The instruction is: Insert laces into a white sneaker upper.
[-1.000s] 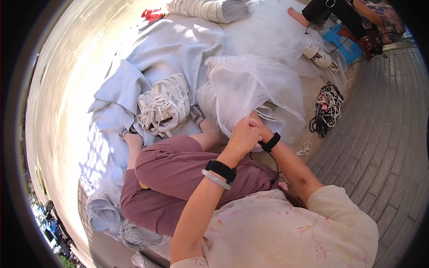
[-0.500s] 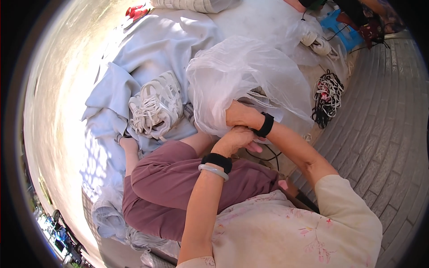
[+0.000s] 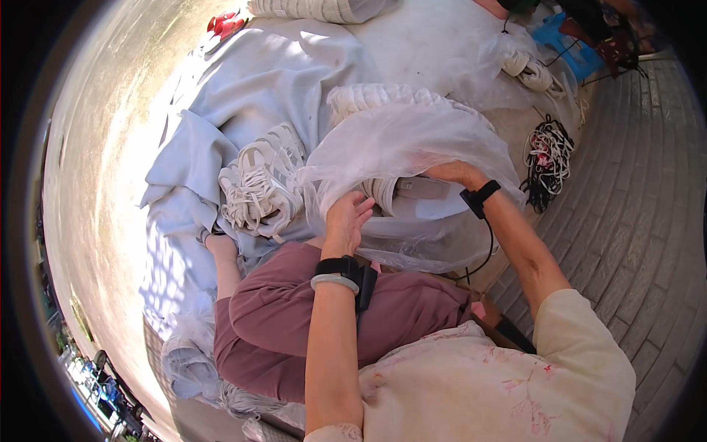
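Right now both hands work a thin clear plastic bag (image 3: 412, 147) over the lap — left hand (image 3: 347, 217) pinches its lower edge, fingers curled shut on the film. Right hand (image 3: 453, 173) is tucked inside the bag, grip hidden, beside a white sneaker (image 3: 383, 193). Another white sneaker pair (image 3: 259, 184) lies on the grey sheet (image 3: 243, 81), left of the bag.

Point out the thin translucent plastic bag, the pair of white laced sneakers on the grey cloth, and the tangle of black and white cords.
thin translucent plastic bag (image 3: 412, 140), head view, upper bulge
pair of white laced sneakers (image 3: 258, 188), head view, laces
tangle of black and white cords (image 3: 546, 158), head view, middle
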